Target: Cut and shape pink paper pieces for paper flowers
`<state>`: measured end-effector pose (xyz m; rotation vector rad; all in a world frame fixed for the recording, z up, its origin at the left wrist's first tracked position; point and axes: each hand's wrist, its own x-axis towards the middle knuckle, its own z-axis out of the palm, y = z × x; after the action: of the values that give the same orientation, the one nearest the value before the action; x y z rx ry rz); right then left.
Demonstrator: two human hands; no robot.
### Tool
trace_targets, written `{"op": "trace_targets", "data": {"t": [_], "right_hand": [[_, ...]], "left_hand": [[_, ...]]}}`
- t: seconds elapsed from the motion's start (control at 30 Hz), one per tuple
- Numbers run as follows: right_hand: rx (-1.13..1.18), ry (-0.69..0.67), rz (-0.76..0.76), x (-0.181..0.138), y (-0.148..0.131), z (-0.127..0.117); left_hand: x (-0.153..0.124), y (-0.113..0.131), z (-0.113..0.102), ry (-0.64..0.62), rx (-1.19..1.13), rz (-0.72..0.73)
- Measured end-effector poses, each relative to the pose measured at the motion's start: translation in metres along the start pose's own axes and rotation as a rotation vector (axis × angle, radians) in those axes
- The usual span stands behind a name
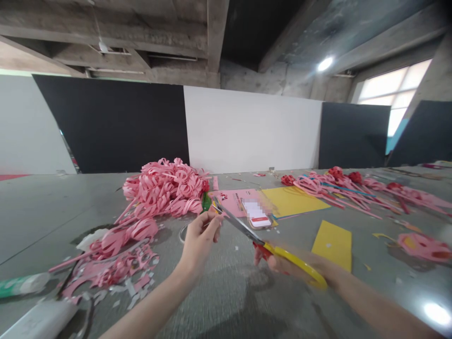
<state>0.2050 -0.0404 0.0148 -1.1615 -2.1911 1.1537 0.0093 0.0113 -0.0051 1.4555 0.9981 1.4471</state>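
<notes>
My left hand (202, 235) is closed in a pinch, fingertips together. Whatever it pinches is too small to make out; bits of pink and yellow show at the fingertips. In my right hand (270, 263) is a pair of scissors (243, 228) with a yellow handle, its blades pointing up and left to the left fingertips. The blades look slightly apart. Behind the scissors lie a pink printed sheet (231, 197) and a phone (259, 220) with a lit, partly blurred screen. A ring-shaped roll (182, 233) is partly hidden behind my left hand.
Left stands a big heap of pink paper strips (165, 186), with scraps (120, 268) in front. A green-white tube (24, 285) and a white box (40, 320) lie lower left. Right are yellow sheets (300, 201), a yellow piece (334, 240), pink strips and a pink flower (423, 247).
</notes>
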Motion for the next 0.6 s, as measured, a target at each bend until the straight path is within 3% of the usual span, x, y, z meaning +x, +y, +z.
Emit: {"op": "trace_targets", "data": {"t": [0.6], "right_hand": [[0.110, 0.169, -0.077, 0.0042, 0.0051, 0.0053]], "left_hand": [[0.0011, -0.0009, 0.0006, -0.043, 0.004, -0.047]]}}
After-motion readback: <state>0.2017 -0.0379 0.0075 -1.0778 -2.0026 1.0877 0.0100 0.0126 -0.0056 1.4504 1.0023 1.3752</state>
